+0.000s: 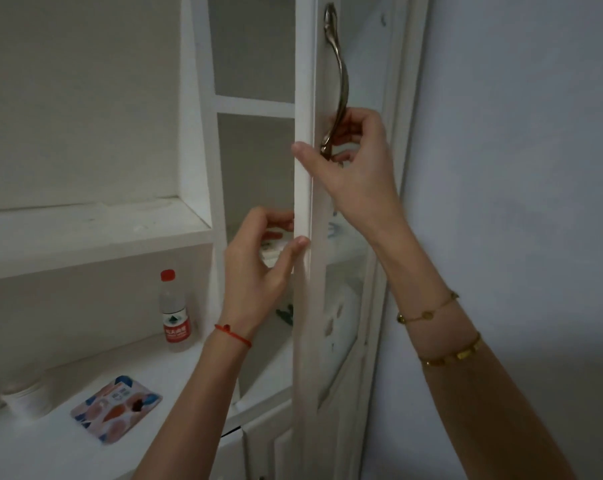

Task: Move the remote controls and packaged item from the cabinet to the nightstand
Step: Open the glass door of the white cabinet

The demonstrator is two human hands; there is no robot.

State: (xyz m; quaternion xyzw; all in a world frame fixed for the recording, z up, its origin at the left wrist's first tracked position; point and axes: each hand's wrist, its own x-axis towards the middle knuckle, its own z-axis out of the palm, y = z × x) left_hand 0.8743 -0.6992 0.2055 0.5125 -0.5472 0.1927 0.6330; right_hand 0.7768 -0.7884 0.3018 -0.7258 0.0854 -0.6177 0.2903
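A white cabinet door (305, 81) stands edge-on to me, partly open. My right hand (355, 157) is shut on its curved metal handle (338, 74), thumb against the door's edge. My left hand (258, 268) reaches past the door's edge into the cabinet, fingers curled around a pale item (274, 249) on the inner shelf; most of that item is hidden by the hand and door. A flat patterned packaged item (116, 412) in pink, blue and orange lies on the white counter (175, 375) at lower left. No remote control is plainly visible.
A small water bottle (174, 311) with a red cap and red label stands on the counter by the cabinet side. A white round container (26, 398) sits at far left. An open white shelf (85, 233) runs above. A pale wall (518, 202) fills the right.
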